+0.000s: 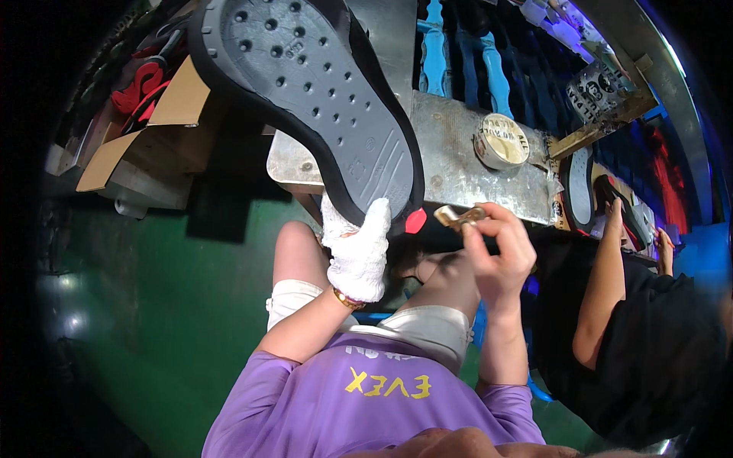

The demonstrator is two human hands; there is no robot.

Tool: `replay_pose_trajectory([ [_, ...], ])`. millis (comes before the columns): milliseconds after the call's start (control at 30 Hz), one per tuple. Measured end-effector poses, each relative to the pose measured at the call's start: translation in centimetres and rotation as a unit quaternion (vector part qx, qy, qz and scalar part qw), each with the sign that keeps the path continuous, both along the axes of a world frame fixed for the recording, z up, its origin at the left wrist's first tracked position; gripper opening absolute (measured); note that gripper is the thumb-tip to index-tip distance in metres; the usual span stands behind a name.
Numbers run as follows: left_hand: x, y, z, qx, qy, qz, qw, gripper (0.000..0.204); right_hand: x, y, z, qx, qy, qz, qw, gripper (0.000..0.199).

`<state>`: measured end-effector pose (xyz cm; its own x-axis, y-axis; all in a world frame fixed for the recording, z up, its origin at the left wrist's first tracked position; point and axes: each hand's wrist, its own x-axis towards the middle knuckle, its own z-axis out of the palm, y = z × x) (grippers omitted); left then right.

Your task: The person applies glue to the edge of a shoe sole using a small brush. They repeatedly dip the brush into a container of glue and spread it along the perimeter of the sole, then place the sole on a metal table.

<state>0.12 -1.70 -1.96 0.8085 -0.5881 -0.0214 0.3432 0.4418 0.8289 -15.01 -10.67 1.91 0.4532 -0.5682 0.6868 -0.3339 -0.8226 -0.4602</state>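
Observation:
My left hand [359, 248], in a white knit glove, grips one end of a large grey shoe sole [336, 107] with a black raised rim. Small round holes dot the sole's wide part and ridges cross the narrow end, where my thumb presses. A small red tab [415, 220] sticks out beside that end. Between the bare fingertips of my right hand [500, 248] is a short brownish piece with a pale end [456, 217], its exact kind unclear. It is held apart from the sole, just right of the red tab.
A worn metal bench [450, 168] lies ahead, bearing a round tub of cream-coloured stuff [504, 143]. At right, a person in black [634, 343] has hands near more soles [580, 187]. An open cardboard box [179, 95] and red-and-black pieces [137, 88] stand at left, above green floor.

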Motion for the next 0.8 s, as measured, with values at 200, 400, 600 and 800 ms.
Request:
replay_pose_trajectory([
  [200,-0.1,0.7,-1.2,0.060,-0.061,0.028,0.996,0.046,1.7,2.5,-1.3,0.029,0.049,-0.008,0.998,0.012],
  [400,-0.4,1.2,-1.4,0.062,-0.046,0.027,0.997,0.049,1.9,3.0,-1.9,-0.003,0.090,-0.014,0.996,0.012],
  [600,-0.2,1.5,-1.5,0.045,-0.023,0.007,0.999,0.049,1.6,2.6,-2.5,-0.010,0.082,-0.036,0.996,0.012],
  [800,-0.1,1.5,-1.7,0.057,-0.036,0.018,0.998,0.051,1.3,2.0,-2.9,0.008,0.039,-0.028,0.999,0.013],
])
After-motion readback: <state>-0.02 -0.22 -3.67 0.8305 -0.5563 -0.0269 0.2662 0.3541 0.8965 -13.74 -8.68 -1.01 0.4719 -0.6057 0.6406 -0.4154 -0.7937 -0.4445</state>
